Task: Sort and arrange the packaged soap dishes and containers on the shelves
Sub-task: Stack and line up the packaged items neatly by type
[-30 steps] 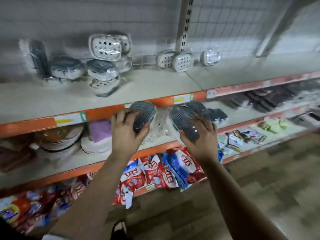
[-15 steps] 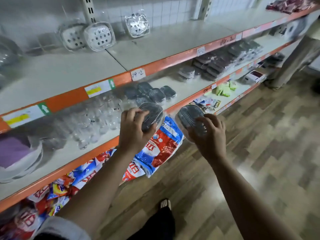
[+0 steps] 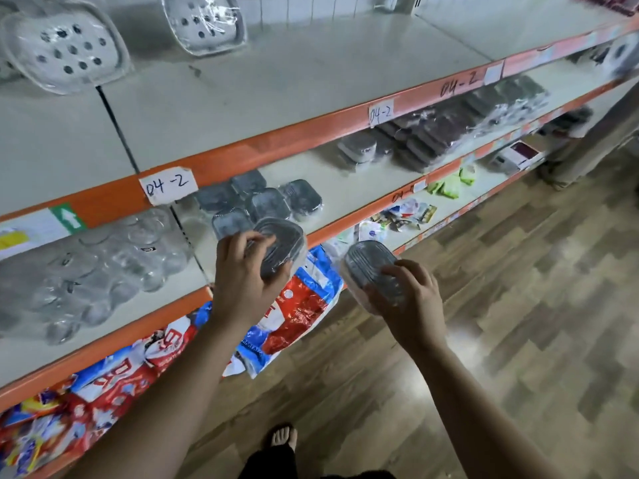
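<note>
Orange-edged shelves [image 3: 276, 141], grey wrapped dishes [image 3: 268, 202] clustered on the middle one, my left hand [image 3: 242, 281], fingers curled round the left dish [image 3: 281, 243] at that shelf's front edge, my right hand [image 3: 411, 305], fingers and thumb gripping the right dish [image 3: 371, 267], off the shelf, above the floor [image 3: 518, 305].

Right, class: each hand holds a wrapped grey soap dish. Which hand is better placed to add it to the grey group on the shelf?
Probably left. The left hand holds one dish beside the grey group; the right hand holds the other dish out past the shelf edge.
</note>
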Tool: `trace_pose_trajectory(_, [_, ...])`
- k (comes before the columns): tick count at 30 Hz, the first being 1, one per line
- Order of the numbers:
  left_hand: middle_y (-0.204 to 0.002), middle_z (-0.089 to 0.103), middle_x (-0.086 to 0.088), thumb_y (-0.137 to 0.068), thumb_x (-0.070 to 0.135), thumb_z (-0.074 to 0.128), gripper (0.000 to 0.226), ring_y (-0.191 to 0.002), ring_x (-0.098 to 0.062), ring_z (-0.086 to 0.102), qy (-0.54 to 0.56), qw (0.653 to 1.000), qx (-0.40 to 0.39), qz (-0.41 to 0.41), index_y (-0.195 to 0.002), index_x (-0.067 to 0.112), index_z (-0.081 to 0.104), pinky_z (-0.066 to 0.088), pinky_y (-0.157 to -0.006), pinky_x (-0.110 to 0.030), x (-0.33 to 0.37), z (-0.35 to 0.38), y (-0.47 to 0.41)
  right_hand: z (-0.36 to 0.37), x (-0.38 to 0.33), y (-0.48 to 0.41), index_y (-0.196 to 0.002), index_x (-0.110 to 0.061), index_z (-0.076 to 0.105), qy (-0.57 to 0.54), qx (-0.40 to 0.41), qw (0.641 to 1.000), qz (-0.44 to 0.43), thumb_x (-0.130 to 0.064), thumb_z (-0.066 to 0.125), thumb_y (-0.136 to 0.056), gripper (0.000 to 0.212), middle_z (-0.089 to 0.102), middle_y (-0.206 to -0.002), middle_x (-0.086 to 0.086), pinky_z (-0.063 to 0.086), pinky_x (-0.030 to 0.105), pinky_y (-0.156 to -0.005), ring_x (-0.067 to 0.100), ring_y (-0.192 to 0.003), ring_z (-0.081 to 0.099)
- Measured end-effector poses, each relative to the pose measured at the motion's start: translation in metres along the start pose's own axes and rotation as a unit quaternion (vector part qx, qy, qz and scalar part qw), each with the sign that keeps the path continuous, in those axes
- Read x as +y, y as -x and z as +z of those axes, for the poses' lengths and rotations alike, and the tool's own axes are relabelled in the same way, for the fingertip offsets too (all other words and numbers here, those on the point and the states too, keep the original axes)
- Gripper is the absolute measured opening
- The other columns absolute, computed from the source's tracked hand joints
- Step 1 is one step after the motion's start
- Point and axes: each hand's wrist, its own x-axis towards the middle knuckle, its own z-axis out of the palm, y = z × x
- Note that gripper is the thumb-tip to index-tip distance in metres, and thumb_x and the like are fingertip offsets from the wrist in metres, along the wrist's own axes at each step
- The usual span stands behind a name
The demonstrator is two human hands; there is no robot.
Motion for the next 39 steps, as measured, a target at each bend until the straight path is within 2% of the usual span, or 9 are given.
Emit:
trace_pose_trajectory(3, [-0.111,0.056,-0.015,-0.085,0.045,0.055,0.053,-0.107,-0.036,0.049,-0.023,0.999,0.009,-0.023,-0.115,0.004,0.068,0.045,-0.089,-0.042,0.001,0.024,-0.013,0.022,0.022,-0.025,-0.102,-0.011,0.072,-0.018,-0.045,0.999,-0.005,-0.029,0.084,-0.073,0.036,0.065,-0.111,0.007,0.041,0.034,-0.089,0.031,-0.099,0.058])
trace_pose_trajectory(7, [-0.112,0.056,-0.017,-0.086,0.045,0.053,0.054,-0.106,-0.036,0.049,-0.072,0.995,0.038,-0.061,-0.116,0.002,0.067,0.046,-0.090,-0.043,0.009,0.062,-0.032,0.051,0.061,-0.068,-0.100,-0.008,0.072,-0.023,-0.107,0.992,-0.068,-0.028,0.084,-0.074,0.035,0.066,-0.112,0.011,0.047,0.040,-0.086,0.036,-0.097,0.058])
trace_pose_trajectory(12, [-0.114,0.056,-0.018,-0.086,0.045,0.054,0.053,-0.107,-0.035,0.049,-0.105,0.980,0.077,-0.149,-0.116,0.003,0.067,0.045,-0.092,-0.041,0.030,0.108,-0.048,0.079,0.106,-0.130,-0.097,-0.008,0.071,-0.016,-0.171,0.979,-0.114,-0.029,0.079,-0.079,0.030,0.067,-0.109,0.009,0.043,0.037,-0.086,0.037,-0.094,0.060])
trace_pose_trajectory(17, [-0.115,0.056,-0.018,-0.088,0.042,0.057,0.049,-0.106,-0.038,0.051,-0.152,0.966,0.114,-0.176,-0.117,0.004,0.067,0.039,-0.095,-0.040,0.045,0.152,-0.063,0.111,0.132,-0.173,-0.100,-0.009,0.069,-0.024,-0.223,0.961,-0.159,-0.033,0.076,-0.081,0.032,0.068,-0.110,0.008,0.039,0.037,-0.087,0.038,-0.096,0.059])
trace_pose_trajectory(22, [-0.117,0.056,-0.015,-0.087,0.045,0.056,0.051,-0.110,-0.033,0.048,-0.151,0.946,0.184,-0.220,-0.118,0.006,0.067,0.041,-0.094,-0.038,0.042,0.183,-0.085,0.153,0.135,-0.197,-0.109,-0.011,0.068,-0.007,-0.243,0.950,-0.198,-0.042,0.068,-0.086,0.038,0.066,-0.118,0.006,0.047,0.038,-0.084,0.035,-0.104,0.051])
trace_pose_trajectory(27, [-0.119,0.056,-0.014,-0.087,0.049,0.055,0.053,-0.111,-0.031,0.045,-0.177,0.931,0.203,-0.245,-0.121,0.009,0.066,0.036,-0.095,-0.035,0.022,0.192,-0.095,0.200,0.119,-0.222,-0.115,-0.009,0.065,0.065,-0.273,0.921,-0.271,-0.043,0.054,-0.092,0.043,0.060,-0.124,0.007,0.038,0.039,-0.094,0.036,-0.103,0.050])
trace_pose_trajectory(32, [-0.120,0.057,-0.014,-0.085,0.047,0.059,0.052,-0.112,-0.036,0.048,-0.163,0.928,0.215,-0.255,-0.120,0.009,0.066,0.032,-0.096,-0.031,0.010,0.196,-0.097,0.227,0.099,-0.239,-0.116,-0.012,0.062,0.081,-0.255,0.935,-0.233,-0.049,0.053,-0.092,0.045,0.056,-0.123,0.003,0.049,0.041,-0.073,0.037,-0.113,0.040])
trace_pose_trajectory(36, [-0.121,0.057,-0.014,-0.084,0.049,0.059,0.054,-0.113,-0.039,0.049,-0.153,0.929,0.213,-0.262,-0.119,0.008,0.067,0.036,-0.095,-0.038,0.007,0.198,-0.096,0.249,0.081,-0.260,-0.116,-0.012,0.061,0.117,-0.251,0.932,-0.235,-0.052,0.049,-0.096,0.046,0.055,-0.121,0.006,0.050,0.042,-0.072,0.038,-0.113,0.041])
trace_pose_trajectory(39, [-0.122,0.057,-0.014,-0.084,0.047,0.061,0.053,-0.113,-0.038,0.050,-0.144,0.932,0.216,-0.254,-0.119,0.008,0.067,0.035,-0.096,-0.037,0.004,0.199,-0.096,0.263,0.071,-0.270,-0.116,-0.012,0.061,0.116,-0.244,0.937,-0.223,-0.052,0.047,-0.097,0.046,0.055,-0.121,0.007,0.050,0.043,-0.073,0.039,-0.115,0.040])
